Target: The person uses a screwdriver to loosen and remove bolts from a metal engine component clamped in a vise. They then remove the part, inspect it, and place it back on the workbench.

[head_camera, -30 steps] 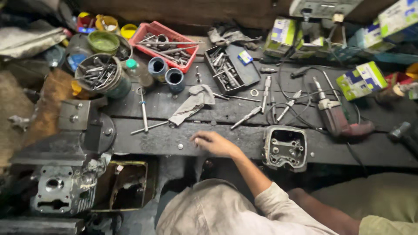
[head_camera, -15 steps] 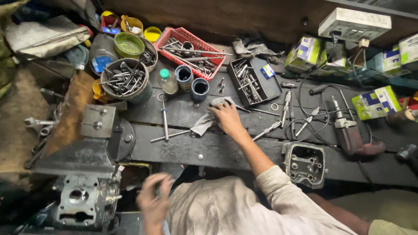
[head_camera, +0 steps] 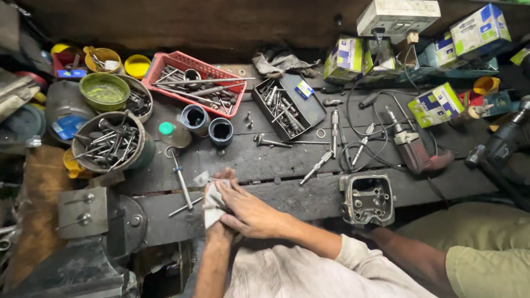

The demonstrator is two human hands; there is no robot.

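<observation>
Right hand [head_camera: 249, 212] laid flat over the left hand [head_camera: 220, 227], both pressed together around a grey rag [head_camera: 210, 201] at the near table [head_camera: 287, 165] edge. Just left: a T-handle wrench [head_camera: 180, 182]. Right of the hands: a metal engine part [head_camera: 367, 199].

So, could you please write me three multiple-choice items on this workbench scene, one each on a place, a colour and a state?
1. Where does the metal engine part sit?
A. at the bench's near edge, right of the hands
B. inside the red basket
C. on the vise

2. What colour is the basket of long tools?
A. blue
B. red
C. green

3. What are the two hands doing?
A. both resting empty on the bench
B. both closed around a grey rag
C. one holding the drill

Key: 1 A, since it stands by the front edge, apart from the right hand. 2 B, its mesh walls are red. 3 B, the rag is bunched between the right hand and the left hand.
</observation>
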